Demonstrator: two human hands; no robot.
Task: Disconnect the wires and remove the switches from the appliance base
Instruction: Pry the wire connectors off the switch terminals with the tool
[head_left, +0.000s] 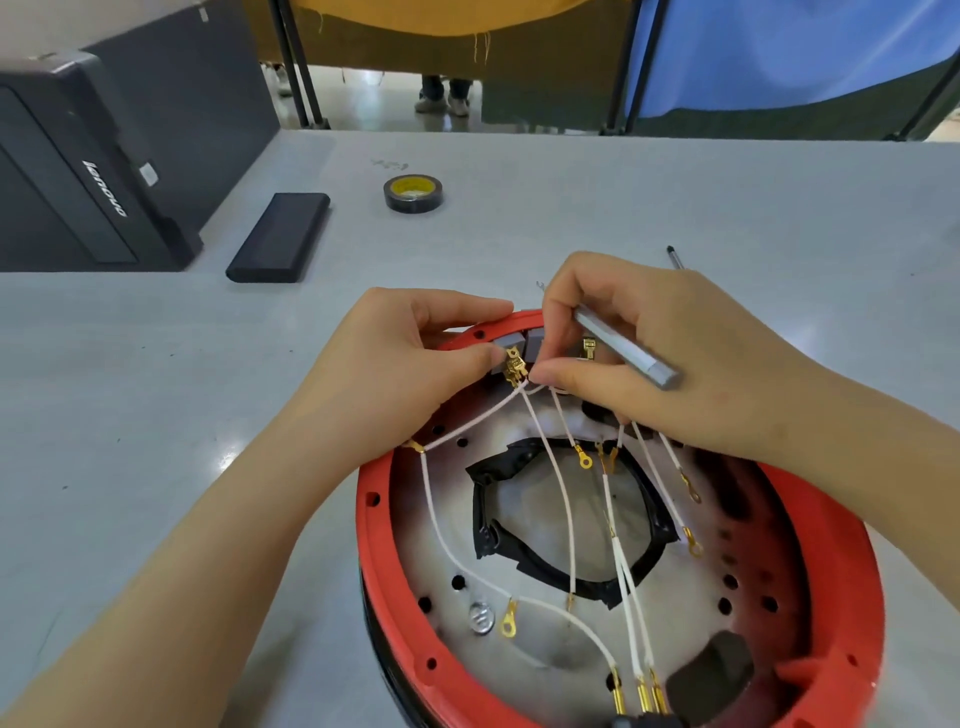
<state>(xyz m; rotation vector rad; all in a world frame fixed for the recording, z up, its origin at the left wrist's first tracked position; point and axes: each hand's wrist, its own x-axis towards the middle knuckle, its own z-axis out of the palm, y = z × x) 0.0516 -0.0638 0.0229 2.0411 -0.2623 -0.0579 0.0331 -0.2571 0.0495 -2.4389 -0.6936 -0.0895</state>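
Beside a Lenovo-marked case (78, 197), both hands (410, 364) (649, 353) pinch brass terminals (514, 366) at the red base's (374, 519) switches (519, 343).

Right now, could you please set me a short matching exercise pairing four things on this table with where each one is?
Things:
1. tape roll
2. metal tool
3. black case
4. grey switch

Places:
A. held in the right hand
B. lying beside the black machine
C. at the red base's far rim, between the hands
D. alone on the far tabletop

Pairs: 1-D, 2-A, 3-B, 4-C

Both hands (524, 358) pinch switch terminals (515, 368) at red base (374, 545) rim.
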